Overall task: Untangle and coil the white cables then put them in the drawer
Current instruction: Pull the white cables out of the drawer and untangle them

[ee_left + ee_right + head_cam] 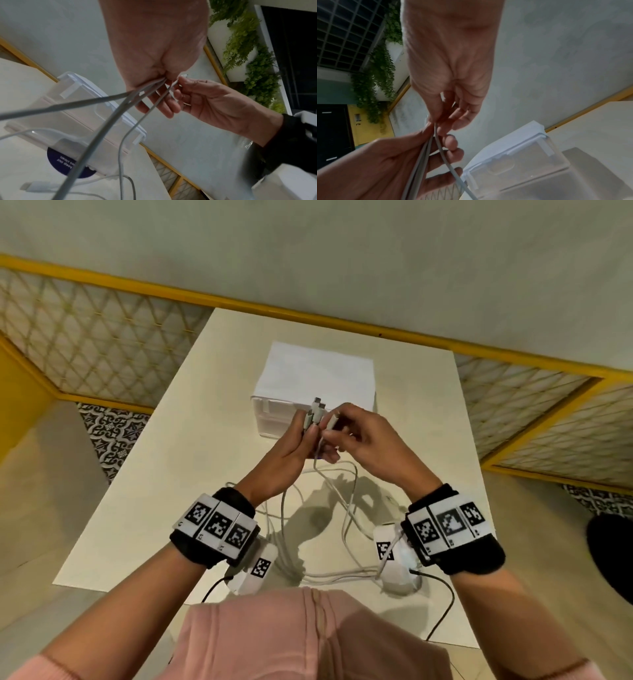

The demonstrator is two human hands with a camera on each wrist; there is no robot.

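Observation:
Both hands are raised over the table's middle, in front of the white drawer box [317, 378]. My left hand [298, 440] grips a bundle of white cable ends [315, 414] whose plugs stick up above its fingers. My right hand [346, 428] pinches one more cable end [331, 421] right beside that bundle. The white cables [346, 508] hang down from both hands in loose, crossing loops onto the table and trail toward its near edge. In the left wrist view several cables [120, 106] fan out from the fist; a loose plug [32, 187] lies on the table.
The drawer box [96, 111] has a clear front and stands closed at the table's far middle. The beige table [171, 474] is small, with floor all around. Yellow-framed lattice panels [85, 337] line the back. A dark round object [613, 553] sits at the right edge.

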